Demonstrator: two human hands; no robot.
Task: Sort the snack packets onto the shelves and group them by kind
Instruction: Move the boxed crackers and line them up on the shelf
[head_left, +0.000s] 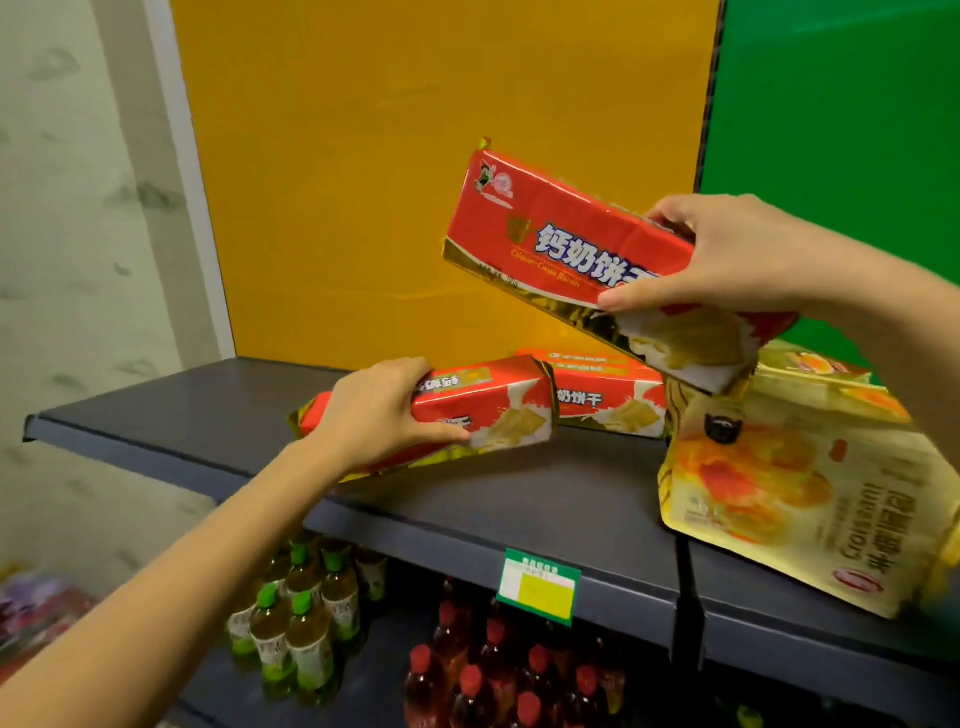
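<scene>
My left hand (382, 410) grips a red biscuit packet (493, 410) that rests on the dark grey shelf (171, 415). My right hand (727, 254) holds a second red biscuit packet (561, 239) tilted in the air above the shelf. Behind them a third red biscuit packet (608, 395) lies flat on the shelf. To the right, a yellow croissant bag (800, 488) leans over the shelf's front edge, with another yellow bag (810, 364) partly hidden behind it.
Behind the shelf stand a yellow back panel (415, 130) and a green one (841, 104). A green price tag (537, 584) hangs on the shelf front. Below are green-capped bottles (291, 623) and red-capped bottles (498, 670). A pale wall (67, 208) is at left.
</scene>
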